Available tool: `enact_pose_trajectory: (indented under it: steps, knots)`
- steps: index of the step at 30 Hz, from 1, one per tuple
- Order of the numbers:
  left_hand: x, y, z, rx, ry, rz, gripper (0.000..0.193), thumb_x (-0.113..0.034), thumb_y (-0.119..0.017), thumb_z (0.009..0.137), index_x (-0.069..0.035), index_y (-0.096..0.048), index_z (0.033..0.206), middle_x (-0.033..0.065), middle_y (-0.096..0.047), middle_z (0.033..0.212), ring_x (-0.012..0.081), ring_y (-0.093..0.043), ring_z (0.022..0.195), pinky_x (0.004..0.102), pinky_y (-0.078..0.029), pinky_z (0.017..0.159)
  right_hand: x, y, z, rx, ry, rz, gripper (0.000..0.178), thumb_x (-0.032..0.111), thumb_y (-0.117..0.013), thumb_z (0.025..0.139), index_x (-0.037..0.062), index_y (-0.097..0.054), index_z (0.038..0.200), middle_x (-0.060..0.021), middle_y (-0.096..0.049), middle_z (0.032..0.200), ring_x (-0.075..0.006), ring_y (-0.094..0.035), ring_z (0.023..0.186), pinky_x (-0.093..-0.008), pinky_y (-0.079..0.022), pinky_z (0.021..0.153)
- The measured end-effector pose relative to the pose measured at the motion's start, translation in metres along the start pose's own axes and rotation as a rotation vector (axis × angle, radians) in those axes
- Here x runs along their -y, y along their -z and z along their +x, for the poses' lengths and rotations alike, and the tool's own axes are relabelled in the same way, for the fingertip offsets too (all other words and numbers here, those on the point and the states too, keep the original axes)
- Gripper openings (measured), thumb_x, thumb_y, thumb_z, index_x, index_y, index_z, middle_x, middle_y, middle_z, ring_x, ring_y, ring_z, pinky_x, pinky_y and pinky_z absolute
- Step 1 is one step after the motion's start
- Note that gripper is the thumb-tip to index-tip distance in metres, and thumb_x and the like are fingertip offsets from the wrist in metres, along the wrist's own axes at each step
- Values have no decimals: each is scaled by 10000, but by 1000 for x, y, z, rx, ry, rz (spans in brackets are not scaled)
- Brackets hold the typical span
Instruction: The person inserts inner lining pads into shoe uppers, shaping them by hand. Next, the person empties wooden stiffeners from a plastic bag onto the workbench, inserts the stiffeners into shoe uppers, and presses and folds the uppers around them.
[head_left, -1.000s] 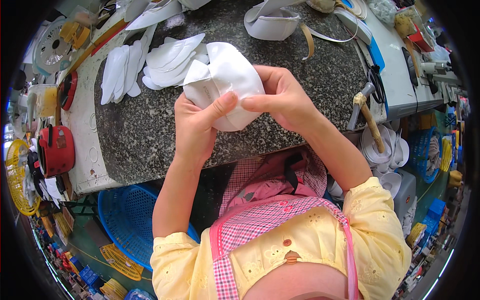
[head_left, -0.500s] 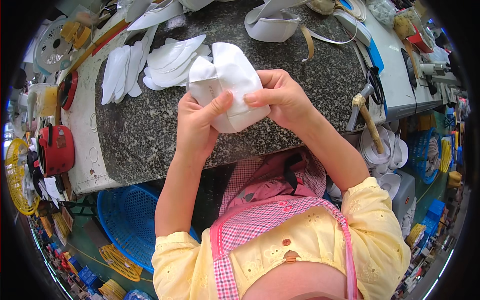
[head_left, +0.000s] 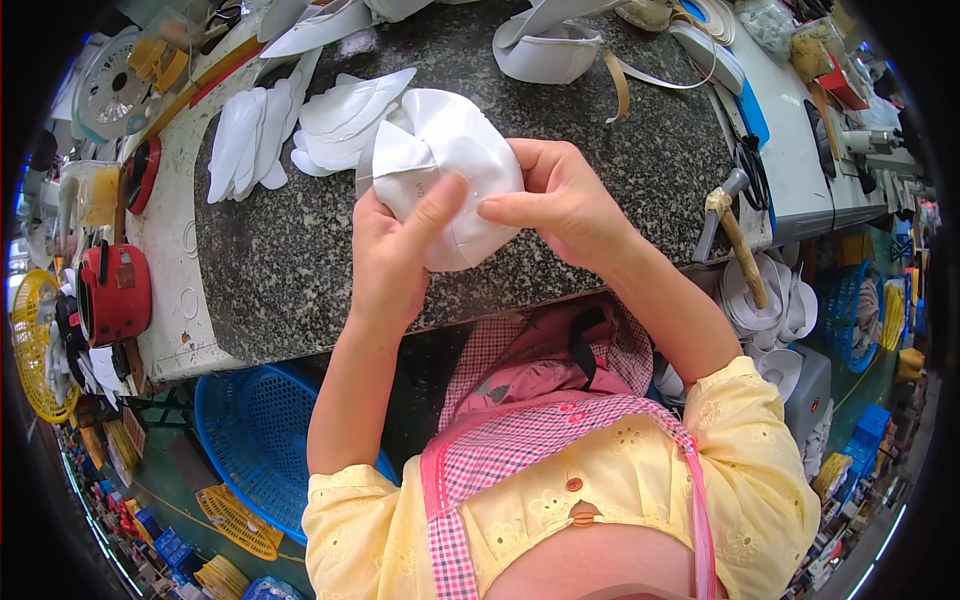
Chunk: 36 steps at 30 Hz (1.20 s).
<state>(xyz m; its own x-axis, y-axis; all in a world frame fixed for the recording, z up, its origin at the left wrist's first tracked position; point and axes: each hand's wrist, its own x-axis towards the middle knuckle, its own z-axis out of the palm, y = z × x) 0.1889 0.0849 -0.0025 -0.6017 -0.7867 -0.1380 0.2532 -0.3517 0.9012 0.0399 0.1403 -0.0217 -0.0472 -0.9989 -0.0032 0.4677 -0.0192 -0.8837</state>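
A soft white shoe upper (head_left: 468, 225), with a seam and small printed marks, is held above the near half of the dark speckled stone slab (head_left: 600, 180). My left hand (head_left: 395, 250) grips its left side, thumb pressed on the front. On its right side, my right hand (head_left: 570, 205) pinches the edge between thumb and fingers. The fingers behind the upper are partly hidden. Past the upper lie a pile of flat white shoe-shaped pieces (head_left: 345, 130) and a second fanned row of white pieces (head_left: 250, 140).
Other white uppers (head_left: 545, 60) sit at the slab's far side. A hammer (head_left: 742, 240) with a wooden handle lies at the right edge, above white rolled pieces (head_left: 760, 300). A red container (head_left: 118, 293) stands at left; a blue basket (head_left: 260, 450) is below the table.
My hands have spread and turned the shoe upper, so its far part looks rounder and more opened out. A flap edge now shows beside my left hand.
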Motion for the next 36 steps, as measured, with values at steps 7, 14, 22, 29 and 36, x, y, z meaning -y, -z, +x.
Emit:
enact_pose_trajectory:
  steps: [7,14,22,29,36]
  knots:
    - [-2,6,0,93,-34,219,465,-28,-728,647,42,-514,1053,98,-597,950,175,-593,859,304,-486,763,-6,4,3,-8,-45,187,265,164,-661,774,-48,-596,919,-74,-623,840,-113,-599,720,-262,-495,665]
    - [13,9,8,64,36,-186,493,-50,-725,646,53,-498,1072,118,-590,967,194,-592,867,323,-486,766,-2,-3,0,-80,-136,375,268,246,-586,845,-19,-598,877,-60,-614,797,-90,-587,689,-247,-489,615]
    - [-7,5,8,-2,15,-21,468,-91,-697,681,46,-499,1082,110,-592,967,191,-593,867,325,-478,777,2,7,-8,31,41,-111,178,144,-682,758,1,-578,778,-5,-578,727,-38,-524,668,-191,-428,589]
    - [7,-7,4,-8,113,-471,436,-125,-627,753,14,-462,1132,115,-577,986,219,-592,884,343,-489,774,-2,22,-6,108,80,32,187,150,-695,742,10,-573,759,0,-570,708,-47,-514,656,-195,-414,595]
    - [10,-3,1,133,-136,7,465,-104,-688,728,31,-471,1116,110,-577,1014,193,-588,903,304,-486,781,-2,15,-9,-79,158,12,208,168,-679,764,3,-566,821,-7,-577,738,-53,-523,692,-202,-427,623]
